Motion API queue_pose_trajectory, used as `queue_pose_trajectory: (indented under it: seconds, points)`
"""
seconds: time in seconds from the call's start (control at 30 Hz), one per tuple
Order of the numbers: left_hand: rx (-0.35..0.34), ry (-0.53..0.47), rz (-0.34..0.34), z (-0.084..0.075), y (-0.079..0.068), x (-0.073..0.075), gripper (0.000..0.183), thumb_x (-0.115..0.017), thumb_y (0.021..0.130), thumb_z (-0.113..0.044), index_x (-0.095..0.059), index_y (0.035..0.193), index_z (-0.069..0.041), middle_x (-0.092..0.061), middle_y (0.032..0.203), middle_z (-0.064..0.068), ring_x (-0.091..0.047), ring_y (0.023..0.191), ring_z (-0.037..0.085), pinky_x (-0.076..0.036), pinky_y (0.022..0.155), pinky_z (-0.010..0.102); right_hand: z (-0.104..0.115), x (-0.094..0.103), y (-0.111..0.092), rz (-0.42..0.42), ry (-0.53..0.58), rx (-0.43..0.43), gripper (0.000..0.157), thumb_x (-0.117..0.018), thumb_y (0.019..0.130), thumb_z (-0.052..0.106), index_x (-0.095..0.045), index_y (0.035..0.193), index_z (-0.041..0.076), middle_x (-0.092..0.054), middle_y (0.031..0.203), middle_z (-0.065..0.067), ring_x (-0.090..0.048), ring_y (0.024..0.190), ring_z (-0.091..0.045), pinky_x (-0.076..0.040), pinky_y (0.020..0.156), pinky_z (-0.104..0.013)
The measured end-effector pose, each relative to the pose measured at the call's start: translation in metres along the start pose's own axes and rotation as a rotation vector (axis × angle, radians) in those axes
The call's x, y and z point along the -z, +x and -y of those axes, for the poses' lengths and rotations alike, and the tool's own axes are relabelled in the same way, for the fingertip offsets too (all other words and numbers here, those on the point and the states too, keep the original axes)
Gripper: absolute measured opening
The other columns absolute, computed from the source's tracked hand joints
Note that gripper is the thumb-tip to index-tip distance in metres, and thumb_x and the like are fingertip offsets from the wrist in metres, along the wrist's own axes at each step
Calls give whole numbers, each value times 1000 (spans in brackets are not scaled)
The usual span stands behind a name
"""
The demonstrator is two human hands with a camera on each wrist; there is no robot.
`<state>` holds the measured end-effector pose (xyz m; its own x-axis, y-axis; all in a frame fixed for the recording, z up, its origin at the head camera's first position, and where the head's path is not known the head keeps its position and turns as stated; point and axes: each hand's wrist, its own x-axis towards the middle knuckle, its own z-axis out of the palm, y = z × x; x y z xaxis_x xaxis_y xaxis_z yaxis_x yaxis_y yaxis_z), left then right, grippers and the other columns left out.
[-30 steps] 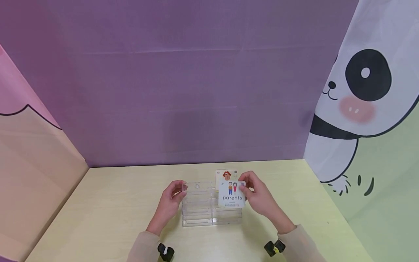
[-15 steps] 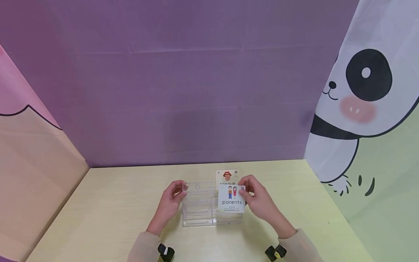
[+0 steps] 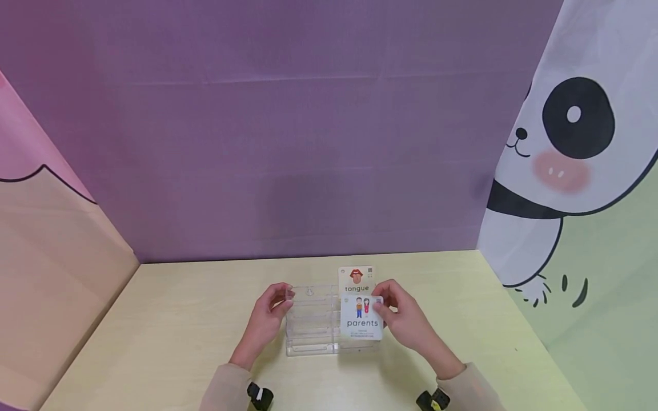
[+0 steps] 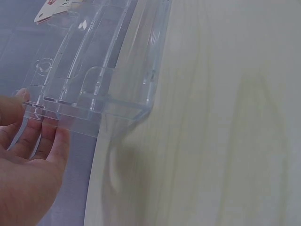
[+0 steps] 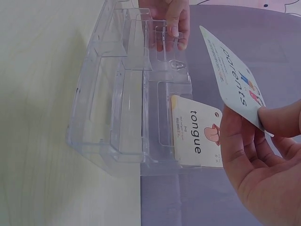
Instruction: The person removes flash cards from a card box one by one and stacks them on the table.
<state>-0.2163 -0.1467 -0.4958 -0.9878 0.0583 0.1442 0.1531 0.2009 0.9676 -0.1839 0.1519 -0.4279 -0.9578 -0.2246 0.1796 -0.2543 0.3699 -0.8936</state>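
A clear plastic tiered card holder (image 3: pixel 311 330) stands on the table in front of me. With thumb and fingers, my left hand (image 3: pixel 268 313) grips its upper left edge; the left wrist view shows the thumb on top and the fingers (image 4: pixel 49 141) below. My right hand (image 3: pixel 406 314) pinches a white "parents" flash card (image 3: pixel 362 328) by its upper right corner. In the right wrist view this card (image 5: pixel 230 70) is apart from the holder, in the air. A "tongue" flash card (image 3: pixel 357 276) stands in the back right slot of the holder.
The pale wooden table (image 3: pixel 195 308) spreads out on both sides of the holder. Behind it hangs a purple cloth (image 3: pixel 308 142). A panda-print cloth (image 3: pixel 576 171) closes off the right side, a beige and pink one (image 3: pixel 51 257) the left.
My right hand has lowered the "parents" card toward the front of the holder, slightly leftward, uncovering the word on the "tongue" card. The left hand and the holder have kept their place.
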Motion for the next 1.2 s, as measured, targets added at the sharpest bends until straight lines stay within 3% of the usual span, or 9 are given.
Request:
queue_pose_trajectory:
  seconds: [0.33,0.6,1.2]
  points:
    - [4,10,17,-24,-7,0,33,-55,93,1,-49,126,2,-56,120,19,-51,118,31,-43,101,31,-3,-3,-1,4,7,2,22,-58,90,-5,-53,103,12,-54,90,-8,-55,81,-24,-55,58,-32]
    - [14,-4,-3,-2,-1,0,32,-57,94,-3,-51,125,-5,-57,122,13,-51,119,26,-43,101,28,-4,-7,-5,13,17,-2,22,-59,89,-6,-53,102,11,-54,88,-8,-56,79,-23,-55,57,-37]
    - [7,0,-7,-1,-1,-1,31,-56,94,-3,-52,124,-6,-58,120,12,-52,117,25,-44,100,28,-10,-14,-11,59,45,-7,20,-58,89,-6,-52,101,9,-55,89,-9,-55,79,-24,-56,57,-44]
